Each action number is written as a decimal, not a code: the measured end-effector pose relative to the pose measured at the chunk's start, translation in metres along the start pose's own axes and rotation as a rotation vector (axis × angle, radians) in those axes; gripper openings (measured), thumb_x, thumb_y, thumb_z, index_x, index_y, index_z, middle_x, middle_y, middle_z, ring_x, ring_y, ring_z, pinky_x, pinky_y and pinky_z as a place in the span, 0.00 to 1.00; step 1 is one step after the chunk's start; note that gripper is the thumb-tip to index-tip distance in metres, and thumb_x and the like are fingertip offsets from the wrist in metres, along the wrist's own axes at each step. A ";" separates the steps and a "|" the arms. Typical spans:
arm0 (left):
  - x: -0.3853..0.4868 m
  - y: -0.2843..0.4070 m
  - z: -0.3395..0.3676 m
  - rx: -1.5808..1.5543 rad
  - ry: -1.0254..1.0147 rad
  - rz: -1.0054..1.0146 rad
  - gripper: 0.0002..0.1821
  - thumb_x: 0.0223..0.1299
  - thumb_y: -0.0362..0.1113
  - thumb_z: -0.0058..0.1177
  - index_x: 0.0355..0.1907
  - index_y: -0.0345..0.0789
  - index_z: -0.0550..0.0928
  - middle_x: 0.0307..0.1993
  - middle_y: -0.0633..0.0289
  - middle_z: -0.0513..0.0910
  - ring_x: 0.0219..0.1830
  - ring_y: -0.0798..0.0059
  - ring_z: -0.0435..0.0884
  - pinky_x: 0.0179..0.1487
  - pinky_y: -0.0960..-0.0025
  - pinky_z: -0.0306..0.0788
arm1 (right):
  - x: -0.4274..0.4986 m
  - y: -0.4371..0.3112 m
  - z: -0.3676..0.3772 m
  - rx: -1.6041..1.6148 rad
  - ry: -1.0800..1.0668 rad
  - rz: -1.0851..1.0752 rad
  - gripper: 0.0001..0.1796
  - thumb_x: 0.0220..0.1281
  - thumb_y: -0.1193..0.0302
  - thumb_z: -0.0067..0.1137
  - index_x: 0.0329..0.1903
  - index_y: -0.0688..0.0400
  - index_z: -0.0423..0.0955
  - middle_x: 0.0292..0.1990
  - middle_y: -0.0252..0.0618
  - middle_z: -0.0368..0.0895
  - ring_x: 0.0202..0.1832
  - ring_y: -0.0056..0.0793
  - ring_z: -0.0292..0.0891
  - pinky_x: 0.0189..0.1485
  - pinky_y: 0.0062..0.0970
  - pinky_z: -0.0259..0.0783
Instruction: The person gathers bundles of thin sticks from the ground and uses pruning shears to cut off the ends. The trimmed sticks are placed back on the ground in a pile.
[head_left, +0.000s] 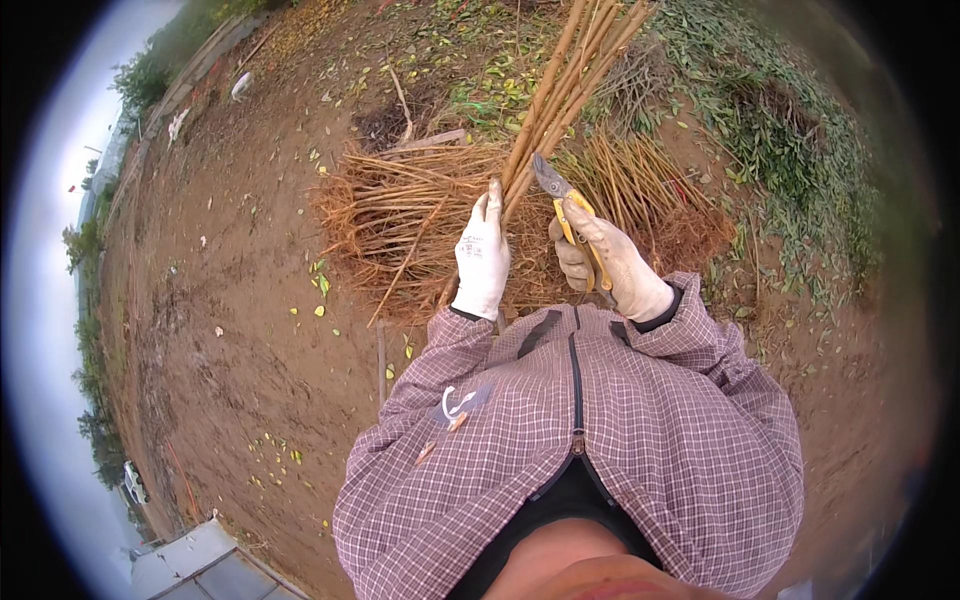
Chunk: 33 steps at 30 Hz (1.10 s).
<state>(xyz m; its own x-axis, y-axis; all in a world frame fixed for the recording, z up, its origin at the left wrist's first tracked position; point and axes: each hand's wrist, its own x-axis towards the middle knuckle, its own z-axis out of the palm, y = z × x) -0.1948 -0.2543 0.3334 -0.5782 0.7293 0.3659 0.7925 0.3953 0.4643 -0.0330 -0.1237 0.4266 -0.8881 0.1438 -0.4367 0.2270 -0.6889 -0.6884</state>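
Both hands wear pale work gloves. My left hand (482, 259) is wrapped around a bundle of long woody stems (559, 94), which rise towards the top of the view; their lower ends are partly hidden by the glove. In my right hand (611, 259) is a pair of yellow-handled pruning shears (561, 191), its dark blades just right of the stems. Whether the blades touch a stem, I cannot tell. Beneath the hands lies a pile of bare-root saplings (405, 214) with reddish-brown roots, and more greenish stems (637, 176) lie to the right.
Cut leafy branches (787, 150) are heaped at the upper right. A flat wooden piece (427, 142) lies behind the sapling pile. Yellow and green leaves are scattered on the bare soil (247, 315). A pale metal-looking panel (187, 559) is at the lower left, with a white vehicle (135, 482) beyond it.
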 end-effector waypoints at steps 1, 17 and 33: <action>0.000 -0.002 0.000 0.016 0.004 0.001 0.39 0.64 0.19 0.47 0.79 0.38 0.61 0.62 0.44 0.76 0.53 0.47 0.84 0.49 0.59 0.81 | -0.003 0.002 0.000 -0.053 0.085 0.020 0.31 0.77 0.40 0.44 0.54 0.56 0.74 0.33 0.29 0.78 0.32 0.19 0.76 0.39 0.21 0.75; 0.000 -0.034 -0.026 -1.098 -0.504 -0.517 0.35 0.69 0.44 0.61 0.73 0.32 0.68 0.60 0.56 0.80 0.60 0.73 0.79 0.64 0.69 0.71 | -0.017 0.002 -0.021 -0.054 -0.025 -0.212 0.29 0.76 0.39 0.47 0.49 0.54 0.76 0.29 0.26 0.72 0.27 0.17 0.70 0.33 0.19 0.71; -0.018 -0.037 -0.035 -1.624 -0.590 -0.599 0.23 0.71 0.46 0.55 0.62 0.39 0.70 0.51 0.57 0.80 0.52 0.67 0.83 0.51 0.64 0.80 | 0.025 -0.001 -0.013 -0.259 -0.167 0.015 0.38 0.73 0.36 0.48 0.52 0.63 0.77 0.41 0.41 0.83 0.37 0.25 0.83 0.42 0.24 0.82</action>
<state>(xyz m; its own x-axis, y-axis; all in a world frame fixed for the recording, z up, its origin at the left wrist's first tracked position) -0.2200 -0.3016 0.3377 -0.2592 0.9308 -0.2576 -0.6310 0.0387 0.7748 -0.0500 -0.1101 0.4087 -0.9323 0.0011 -0.3617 0.3162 -0.4830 -0.8165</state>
